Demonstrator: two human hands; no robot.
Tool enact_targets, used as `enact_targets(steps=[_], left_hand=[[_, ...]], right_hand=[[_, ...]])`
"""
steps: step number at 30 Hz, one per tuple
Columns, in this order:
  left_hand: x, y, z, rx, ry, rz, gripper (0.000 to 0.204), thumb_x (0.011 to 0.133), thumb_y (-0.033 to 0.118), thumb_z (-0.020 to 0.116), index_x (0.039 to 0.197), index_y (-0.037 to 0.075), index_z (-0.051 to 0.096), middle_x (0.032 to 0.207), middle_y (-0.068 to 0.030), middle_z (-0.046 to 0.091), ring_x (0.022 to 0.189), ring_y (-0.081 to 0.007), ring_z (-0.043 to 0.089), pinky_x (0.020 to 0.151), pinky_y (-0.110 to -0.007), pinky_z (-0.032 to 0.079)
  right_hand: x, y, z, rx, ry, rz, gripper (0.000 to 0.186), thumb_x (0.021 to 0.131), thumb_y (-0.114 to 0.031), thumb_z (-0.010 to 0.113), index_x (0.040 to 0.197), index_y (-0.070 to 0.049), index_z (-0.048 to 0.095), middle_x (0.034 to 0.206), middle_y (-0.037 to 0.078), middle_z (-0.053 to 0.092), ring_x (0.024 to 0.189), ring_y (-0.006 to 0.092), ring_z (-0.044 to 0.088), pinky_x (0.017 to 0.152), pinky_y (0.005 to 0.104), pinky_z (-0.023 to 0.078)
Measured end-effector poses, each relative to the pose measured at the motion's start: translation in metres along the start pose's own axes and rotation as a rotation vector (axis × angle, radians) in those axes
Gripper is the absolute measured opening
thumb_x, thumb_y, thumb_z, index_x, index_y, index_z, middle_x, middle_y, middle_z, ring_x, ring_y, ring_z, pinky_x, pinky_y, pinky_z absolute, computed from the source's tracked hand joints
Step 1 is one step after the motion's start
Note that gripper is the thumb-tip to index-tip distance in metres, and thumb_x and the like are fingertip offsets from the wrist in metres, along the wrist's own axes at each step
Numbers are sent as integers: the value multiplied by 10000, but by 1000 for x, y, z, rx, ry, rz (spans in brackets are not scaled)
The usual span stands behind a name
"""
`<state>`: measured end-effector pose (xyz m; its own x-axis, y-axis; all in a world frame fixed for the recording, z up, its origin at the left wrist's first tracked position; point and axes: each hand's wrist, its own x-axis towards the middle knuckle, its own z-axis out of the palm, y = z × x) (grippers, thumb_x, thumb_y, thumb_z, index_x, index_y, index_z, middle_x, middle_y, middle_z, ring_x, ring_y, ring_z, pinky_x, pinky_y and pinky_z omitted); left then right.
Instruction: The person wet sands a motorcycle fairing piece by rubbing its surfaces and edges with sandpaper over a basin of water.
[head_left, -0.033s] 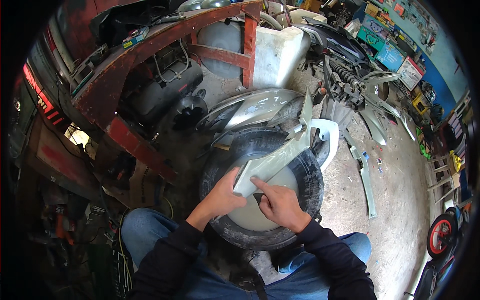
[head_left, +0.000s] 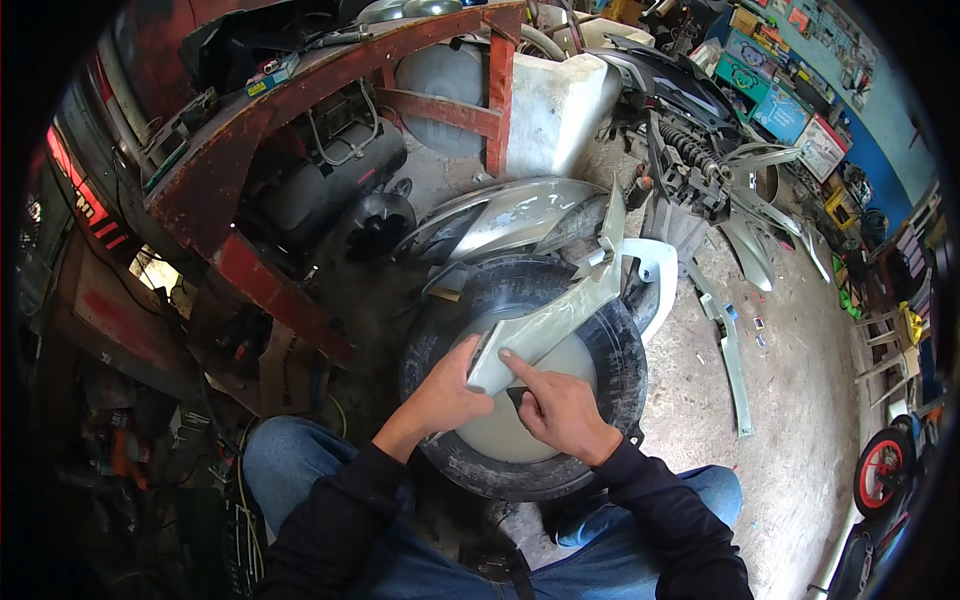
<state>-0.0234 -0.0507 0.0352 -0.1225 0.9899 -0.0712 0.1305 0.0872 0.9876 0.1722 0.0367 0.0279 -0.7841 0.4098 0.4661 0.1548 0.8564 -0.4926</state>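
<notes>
A long grey-green motorcycle fairing panel (head_left: 555,318) slants over a black tub (head_left: 500,282) of cloudy water (head_left: 505,432). My left hand (head_left: 447,388) grips its near end, the thumb underneath and the fingers along the left edge. With the index finger stretched out, my right hand (head_left: 562,408) touches the panel's face near that same end. Its thumb and curled fingers hold a small dark piece (head_left: 517,396), which looks like folded sandpaper; most of it is hidden in the hand.
Silver-grey body panels (head_left: 530,215) lie behind the tub, next to a white curved part (head_left: 655,285). A narrow trim strip (head_left: 735,375) rests on the concrete floor at right. A red-framed bench (head_left: 440,105) with a dark tank (head_left: 345,165) beneath stands at left. A motorcycle frame (head_left: 690,150) is beyond.
</notes>
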Motion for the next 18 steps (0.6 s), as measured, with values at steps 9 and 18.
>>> enact_targets(steps=[9, 18], left_hand=[[-1, -4, -2, 35, 4, -1, 653, 673, 20, 657, 1309, -29, 514, 1115, -127, 619, 1027, -188, 585, 897, -317, 482], [7, -30, -15, 11, 20, -15, 644, 683, 21, 692, 1304, -36, 530, 1140, -136, 638, 1075, -211, 597, 955, -316, 466]], right_hand=[[4, 1, -6, -27, -83, -14, 760, 763, 15, 619, 1499, -106, 476, 686, 102, 572, 631, 300, 602, 616, 428, 492], [-9, 23, 1, 185, 64, 373, 370, 830, -30, 655, 1200, -40, 656, 919, 155, 701, 709, 267, 677, 665, 370, 535]])
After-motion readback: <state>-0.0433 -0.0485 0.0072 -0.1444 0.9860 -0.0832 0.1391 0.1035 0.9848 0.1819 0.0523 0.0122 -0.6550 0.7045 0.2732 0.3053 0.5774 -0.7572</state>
